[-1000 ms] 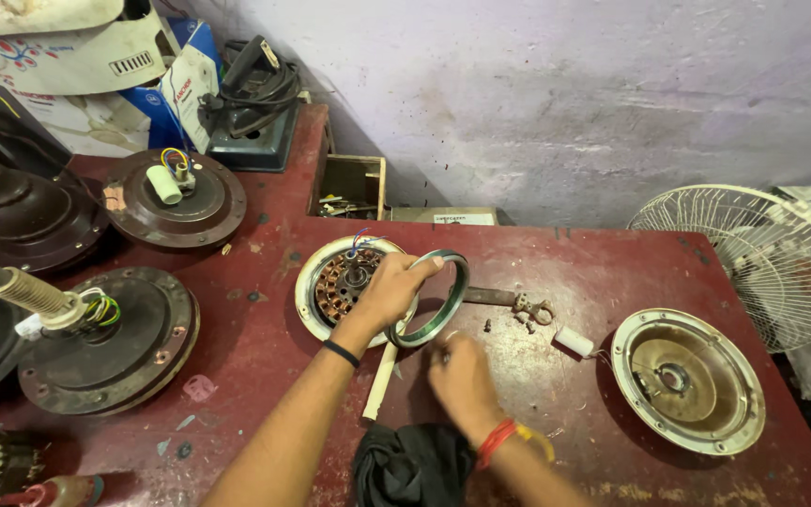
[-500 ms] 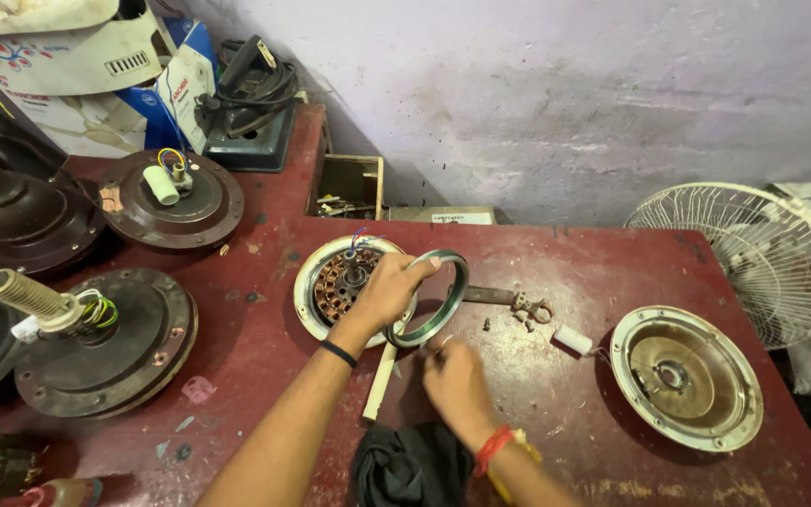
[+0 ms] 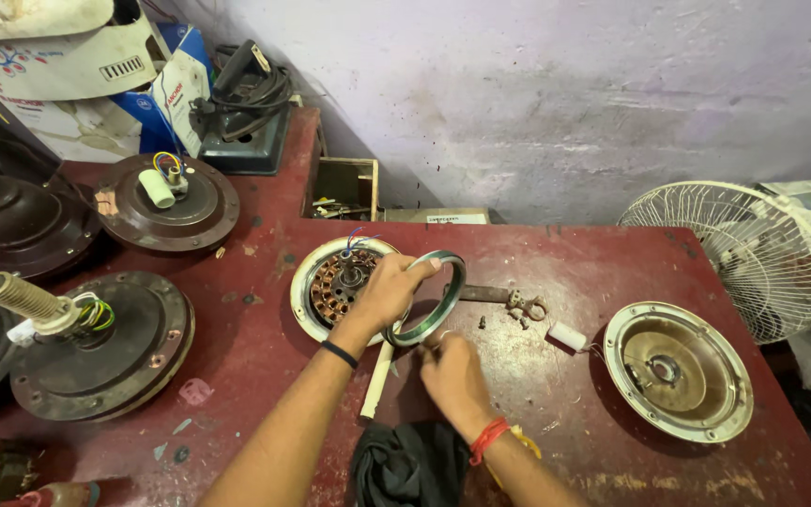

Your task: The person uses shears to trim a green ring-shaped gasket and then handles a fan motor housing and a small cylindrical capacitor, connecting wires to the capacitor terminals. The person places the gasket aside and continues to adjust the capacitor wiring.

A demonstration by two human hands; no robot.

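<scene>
My left hand (image 3: 389, 293) grips a green-edged metal ring (image 3: 438, 296) and holds it tilted on edge on the red table (image 3: 556, 272). Just left of it lies an open fan motor housing (image 3: 307, 282) with copper windings (image 3: 335, 280) showing. My right hand (image 3: 452, 373), with a red thread at the wrist, has its fingertips at the ring's lower rim; anything pinched between them is too small to see. A white stick (image 3: 376, 380) lies under my left forearm.
A second round motor cover (image 3: 678, 369) lies at the right, with a small white capacitor (image 3: 570, 336), loose screws and a metal bracket (image 3: 509, 299) between. Dark fan motors (image 3: 105, 343) fill the left side. A black cloth (image 3: 410, 465) sits near me. A white fan guard (image 3: 743, 253) stands right.
My right hand has crept a little up towards the ring's lower rim. The left hand and ring stay nearly still.
</scene>
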